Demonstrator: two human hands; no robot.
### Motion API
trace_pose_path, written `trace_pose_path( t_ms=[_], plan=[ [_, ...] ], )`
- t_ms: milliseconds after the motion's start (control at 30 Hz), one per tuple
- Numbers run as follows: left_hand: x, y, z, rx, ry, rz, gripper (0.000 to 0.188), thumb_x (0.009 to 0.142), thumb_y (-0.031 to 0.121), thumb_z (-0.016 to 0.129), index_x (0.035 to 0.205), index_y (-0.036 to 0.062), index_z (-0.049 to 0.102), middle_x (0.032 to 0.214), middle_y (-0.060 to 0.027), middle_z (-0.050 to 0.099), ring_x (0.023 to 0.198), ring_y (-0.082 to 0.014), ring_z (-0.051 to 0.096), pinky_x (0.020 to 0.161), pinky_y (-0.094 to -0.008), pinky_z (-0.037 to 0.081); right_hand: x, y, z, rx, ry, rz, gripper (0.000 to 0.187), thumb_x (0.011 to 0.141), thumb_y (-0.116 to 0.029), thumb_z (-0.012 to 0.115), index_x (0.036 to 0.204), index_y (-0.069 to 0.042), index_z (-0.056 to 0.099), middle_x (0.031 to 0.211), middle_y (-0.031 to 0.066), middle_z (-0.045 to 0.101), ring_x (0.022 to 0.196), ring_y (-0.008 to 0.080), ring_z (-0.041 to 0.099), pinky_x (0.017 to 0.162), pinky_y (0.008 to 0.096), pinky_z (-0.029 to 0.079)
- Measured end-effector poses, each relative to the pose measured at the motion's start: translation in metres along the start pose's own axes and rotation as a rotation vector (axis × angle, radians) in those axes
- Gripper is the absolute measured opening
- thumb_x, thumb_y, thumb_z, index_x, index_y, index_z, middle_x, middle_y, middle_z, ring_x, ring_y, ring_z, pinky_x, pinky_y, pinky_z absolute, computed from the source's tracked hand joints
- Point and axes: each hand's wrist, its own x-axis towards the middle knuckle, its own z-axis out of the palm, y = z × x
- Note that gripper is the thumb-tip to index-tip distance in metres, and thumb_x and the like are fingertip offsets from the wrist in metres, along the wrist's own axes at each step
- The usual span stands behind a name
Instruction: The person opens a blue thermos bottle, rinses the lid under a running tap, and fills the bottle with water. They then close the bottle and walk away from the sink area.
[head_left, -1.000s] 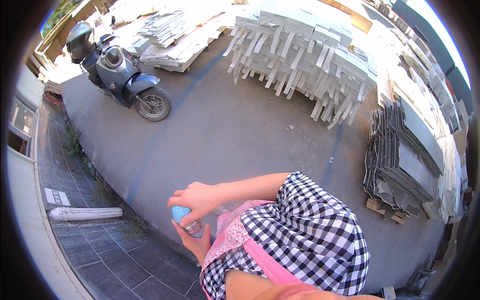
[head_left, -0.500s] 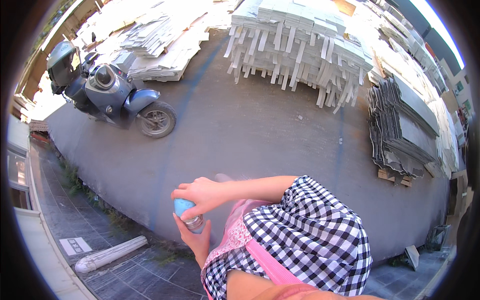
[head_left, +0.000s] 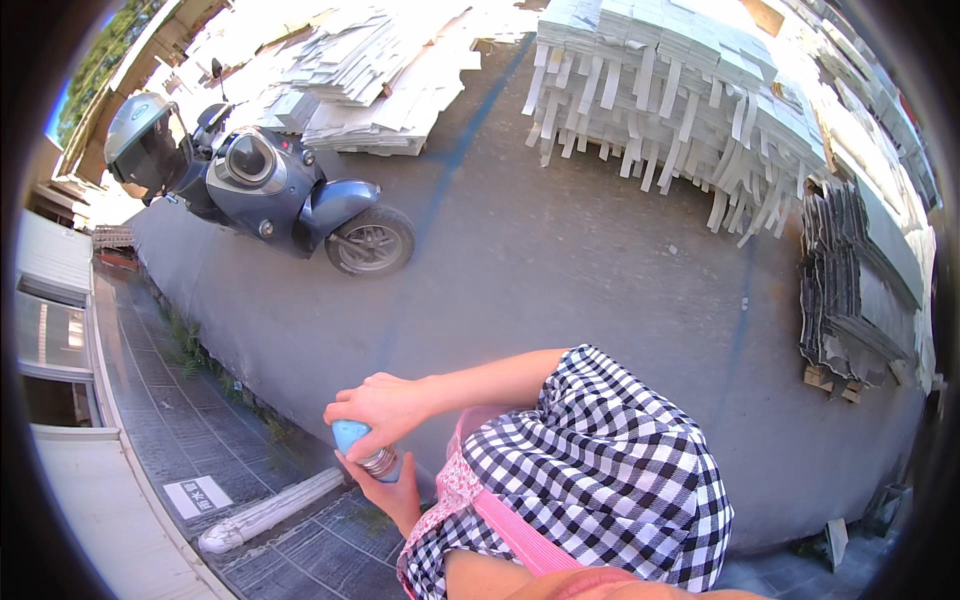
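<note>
In front of me, my right hand point(head_left: 385, 410) is closed over the light blue cap point(head_left: 349, 435) of a bottle. Beneath the cap, the bottle point(head_left: 380, 462) shows a shiny ringed neck and tilts slightly. Its lower body is mostly hidden by my fingers and wrist. Around that body from below wraps my left hand point(head_left: 392, 492). The cap sits at the neck; I cannot tell whether it is screwed tight. A black-and-white checked sleeve point(head_left: 630, 430) covers my right upper arm.
A dark scooter point(head_left: 270, 190) with a helmet stands ahead left. White slab stacks point(head_left: 650, 80) lie beyond, and a dark slab stack point(head_left: 855, 280) is at right. Near left are a white post point(head_left: 270, 512) on the paving, a flat white sign point(head_left: 197, 496) and a building wall point(head_left: 60, 330).
The view has turned leftward, so the scooter and stacks appear shifted right. Both hands keep their hold on the bottle and its cap.
</note>
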Motion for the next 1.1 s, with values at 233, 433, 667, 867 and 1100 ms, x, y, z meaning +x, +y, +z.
trace_pose_path(
  t_ms=[233, 433, 667, 867, 1100],
  plan=[
    [0.044, -0.021, 0.033, -0.106, -0.059, -0.021, 0.105, 0.059, 0.003, 0.077, 0.145, 0.0041, 0.017, 0.140, -0.0200, 0.036, 0.128, -0.0284, 0.038, 0.106, -0.0392, 0.028, 0.027, 0.044, -0.018, -0.022, -0.014, 0.040, 0.056, 0.077, -0.046, 0.060, 0.116, -0.008, 0.051, 0.102, 0.0155, 0.058, 0.080, 0.0361, 0.062, 0.067, 0.0451, 0.047],
    [0.080, -0.047, 0.039, -0.129, -0.104, -0.051, 0.108, 0.058, 0.000, 0.075, 0.147, 0.0077, 0.014, 0.142, -0.0175, 0.032, 0.130, -0.0265, 0.035, 0.107, -0.0380, 0.026, 0.055, 0.069, -0.012, -0.058, 0.001, 0.085, 0.055, 0.076, -0.045, 0.060, 0.116, -0.008, 0.051, 0.102, 0.0153, 0.058, 0.078, 0.0358, 0.062, 0.066, 0.0448, 0.048],
    [0.136, -0.101, 0.006, -0.181, -0.094, -0.058, 0.108, 0.056, 0.001, 0.076, 0.146, 0.0080, 0.016, 0.140, -0.0167, 0.035, 0.126, -0.0257, 0.039, 0.104, -0.0378, 0.032, 0.134, 0.081, 0.026, -0.166, -0.021, 0.026, 0.054, 0.076, -0.044, 0.061, 0.115, -0.008, 0.051, 0.099, 0.0153, 0.058, 0.073, 0.0355, 0.062, 0.061, 0.0439, 0.048],
    [0.252, -0.119, -0.060, -0.276, -0.113, -0.038, 0.105, 0.056, 0.004, 0.079, 0.144, 0.0070, 0.021, 0.137, -0.0178, 0.038, 0.124, -0.0259, 0.041, 0.103, -0.0380, 0.033, 0.260, 0.066, 0.034, -0.276, 0.021, 0.017, 0.057, 0.073, -0.045, 0.063, 0.116, -0.009, 0.051, 0.096, 0.0150, 0.057, 0.068, 0.0339, 0.062, 0.058, 0.0423, 0.048],
    [0.408, -0.109, -0.141, -0.273, -0.157, 0.025, 0.098, 0.060, 0.007, 0.080, 0.140, 0.0038, 0.024, 0.134, -0.0208, 0.042, 0.124, -0.0289, 0.042, 0.102, -0.0403, 0.033, 0.428, 0.042, 0.005, -0.410, -0.020, 0.005, 0.056, 0.071, -0.045, 0.065, 0.114, -0.010, 0.053, 0.093, 0.0134, 0.056, 0.069, 0.0309, 0.062, 0.055, 0.0416, 0.047]
  ],
)
